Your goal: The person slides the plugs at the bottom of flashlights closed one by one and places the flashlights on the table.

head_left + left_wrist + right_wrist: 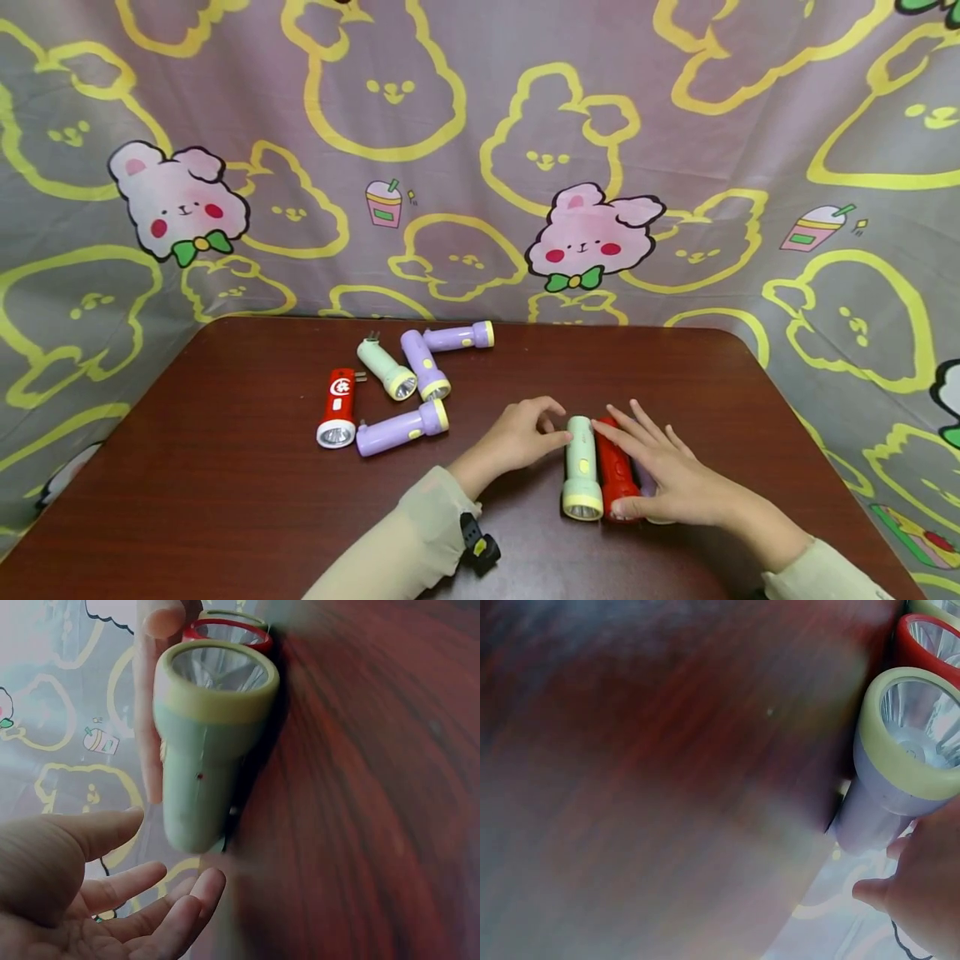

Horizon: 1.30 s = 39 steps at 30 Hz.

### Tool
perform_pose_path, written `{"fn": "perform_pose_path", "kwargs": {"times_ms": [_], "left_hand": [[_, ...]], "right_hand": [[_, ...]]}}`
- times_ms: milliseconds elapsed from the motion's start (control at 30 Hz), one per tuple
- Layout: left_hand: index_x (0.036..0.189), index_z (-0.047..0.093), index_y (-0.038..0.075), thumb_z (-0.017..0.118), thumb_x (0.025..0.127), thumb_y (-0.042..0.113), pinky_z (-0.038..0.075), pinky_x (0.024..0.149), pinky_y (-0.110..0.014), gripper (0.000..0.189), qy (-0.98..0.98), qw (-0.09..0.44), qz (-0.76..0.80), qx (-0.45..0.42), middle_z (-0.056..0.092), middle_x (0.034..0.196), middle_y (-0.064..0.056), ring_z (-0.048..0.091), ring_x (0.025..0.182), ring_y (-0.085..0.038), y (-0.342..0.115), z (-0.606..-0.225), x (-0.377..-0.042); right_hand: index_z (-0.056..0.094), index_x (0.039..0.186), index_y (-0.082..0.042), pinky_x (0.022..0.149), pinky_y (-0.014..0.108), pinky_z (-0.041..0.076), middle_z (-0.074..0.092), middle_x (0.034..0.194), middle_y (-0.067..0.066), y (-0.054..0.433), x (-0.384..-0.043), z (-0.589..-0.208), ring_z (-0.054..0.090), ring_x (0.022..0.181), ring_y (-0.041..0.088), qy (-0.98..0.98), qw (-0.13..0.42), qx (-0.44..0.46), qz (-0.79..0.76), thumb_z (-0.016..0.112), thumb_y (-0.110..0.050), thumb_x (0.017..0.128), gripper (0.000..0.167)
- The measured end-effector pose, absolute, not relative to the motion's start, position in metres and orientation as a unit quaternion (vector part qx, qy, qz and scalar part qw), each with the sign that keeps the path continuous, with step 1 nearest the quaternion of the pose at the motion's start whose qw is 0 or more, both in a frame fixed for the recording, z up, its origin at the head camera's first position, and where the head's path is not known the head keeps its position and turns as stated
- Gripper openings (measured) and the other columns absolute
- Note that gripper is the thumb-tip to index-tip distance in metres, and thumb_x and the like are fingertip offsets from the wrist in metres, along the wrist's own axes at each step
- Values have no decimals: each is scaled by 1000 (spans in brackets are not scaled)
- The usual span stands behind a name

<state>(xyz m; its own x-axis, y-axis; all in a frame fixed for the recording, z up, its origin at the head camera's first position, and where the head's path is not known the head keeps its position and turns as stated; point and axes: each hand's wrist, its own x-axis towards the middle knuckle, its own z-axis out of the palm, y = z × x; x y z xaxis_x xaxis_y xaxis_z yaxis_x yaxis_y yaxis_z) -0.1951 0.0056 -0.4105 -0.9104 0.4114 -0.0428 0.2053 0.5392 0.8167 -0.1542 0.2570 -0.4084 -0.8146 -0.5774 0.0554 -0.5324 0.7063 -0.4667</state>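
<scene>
Three flashlights lie side by side at the right of the table in the head view: a pale green flashlight (582,462), a red flashlight (617,471) and a purple flashlight (881,799) mostly hidden under my right hand. My left hand (523,435) is just left of the green one, fingers loosely bent, the index finger and thumb close to its tail end. Nothing lies in that palm in the left wrist view. Spread over the red and purple flashlights, my right hand (678,482) has extended fingers near their tail ends and its thumb at the red one's head.
Farther left lie a red-and-white flashlight (340,408), another pale green flashlight (386,367) and three purple ones, including a front purple flashlight (401,428). Some show plug prongs. The brown table (225,500) meets a patterned curtain (465,192) behind it.
</scene>
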Motion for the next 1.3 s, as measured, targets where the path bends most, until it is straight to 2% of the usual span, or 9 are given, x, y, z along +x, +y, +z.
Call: {"fn": "perform_pose_path", "kwargs": {"times_ms": [200,333,467,700,867,1100,1300], "left_hand": [[121,65,8,71,92,24,50,68,-25,34,874,98,439,184,67,89,-2,59,71,-8,-18,-408,-192],[121,65,8,70,93,24,51,72,-27,33,883,76,425,185,67,92,-2,61,79,-10,-36,-404,-189],[120,65,7,69,93,22,50,72,-27,31,883,54,425,189,68,94,-3,61,82,-12,-52,-399,-187],[115,66,9,70,92,19,51,74,-28,26,880,20,429,201,70,99,-10,62,84,-14,-76,-391,-182],[113,67,8,72,90,16,52,73,-27,24,886,-5,414,209,70,94,-6,63,82,-13,-98,-388,-181],[114,67,3,73,89,11,57,80,-39,28,899,-48,390,195,70,102,-10,68,90,-22,-135,-381,-176],[113,68,4,75,87,8,56,75,-35,28,912,-80,367,163,69,101,-13,68,85,-20,-168,-376,-171]], "right_hand": [[33,155,-32,97,85,18,26,164,12,255,-153,-410,3,154,38,921,41,-318,-223,77,-57,76,93],[35,153,-36,96,86,20,25,164,12,253,-152,-411,9,151,45,923,37,-321,-207,74,-61,76,90],[37,152,-37,95,86,22,26,163,13,251,-152,-411,13,148,50,925,34,-322,-199,73,-62,76,87],[36,153,-35,93,85,27,22,165,8,251,-152,-415,12,149,46,923,28,-331,-196,72,-63,78,88],[35,153,-34,91,85,29,23,164,10,252,-154,-417,13,148,48,921,22,-337,-196,72,-61,78,88],[36,153,-32,89,85,30,25,163,14,251,-154,-419,14,147,50,919,15,-344,-195,73,-60,78,88],[36,153,-32,91,85,30,25,163,14,250,-153,-417,13,147,49,920,16,-340,-194,72,-60,79,87]]}}
